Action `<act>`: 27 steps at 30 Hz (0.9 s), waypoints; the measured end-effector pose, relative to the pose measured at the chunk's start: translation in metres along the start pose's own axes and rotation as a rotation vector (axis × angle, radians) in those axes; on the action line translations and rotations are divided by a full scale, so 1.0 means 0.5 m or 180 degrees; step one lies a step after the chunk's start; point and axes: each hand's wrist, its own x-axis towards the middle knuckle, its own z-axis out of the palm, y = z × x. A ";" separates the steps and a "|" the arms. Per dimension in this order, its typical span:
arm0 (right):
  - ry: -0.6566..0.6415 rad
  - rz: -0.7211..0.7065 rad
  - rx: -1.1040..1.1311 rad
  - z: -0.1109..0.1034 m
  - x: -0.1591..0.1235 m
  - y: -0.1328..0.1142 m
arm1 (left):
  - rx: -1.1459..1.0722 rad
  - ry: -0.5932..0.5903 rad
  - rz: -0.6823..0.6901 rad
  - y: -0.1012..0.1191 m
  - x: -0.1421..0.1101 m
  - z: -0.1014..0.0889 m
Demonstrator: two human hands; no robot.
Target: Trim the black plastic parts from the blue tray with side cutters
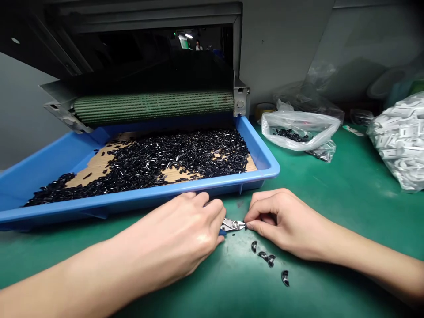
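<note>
My left hand [188, 225] grips a pair of steel side cutters [232, 225], whose blue handle barely shows below the palm. My right hand [274, 221] comes in from the right, its thumb and forefinger pinched at the cutter jaws. Anything between those fingertips is hidden or too small to tell. Several curved black plastic pieces [285, 278] lie on the green mat [318, 207] just below the jaws, with tiny black bits nearer the cutters.
A shallow blue tray [139, 198] holds a heap of small black parts [172, 159] on a cardboard liner, right behind my hands. A machine with a green striped roller [152, 106] stands over it. A clear bag of black parts [298, 130] and a bag of white parts [400, 141] sit to the right.
</note>
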 end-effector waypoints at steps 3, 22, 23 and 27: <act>-0.0055 0.0034 -0.0052 -0.002 0.001 0.001 | 0.0122 -0.0015 0.0144 0.001 0.007 -0.006; -0.0428 -0.0789 -0.2028 0.007 -0.089 -0.032 | -0.1286 0.1018 -0.0702 0.006 -0.072 0.112; -0.0382 -0.0860 -0.2225 0.018 -0.083 -0.029 | -0.1296 0.1035 -0.0709 0.007 -0.070 0.113; -0.0208 -0.1077 -0.2679 0.052 -0.057 -0.024 | -0.1365 0.1062 -0.0768 0.012 -0.066 0.109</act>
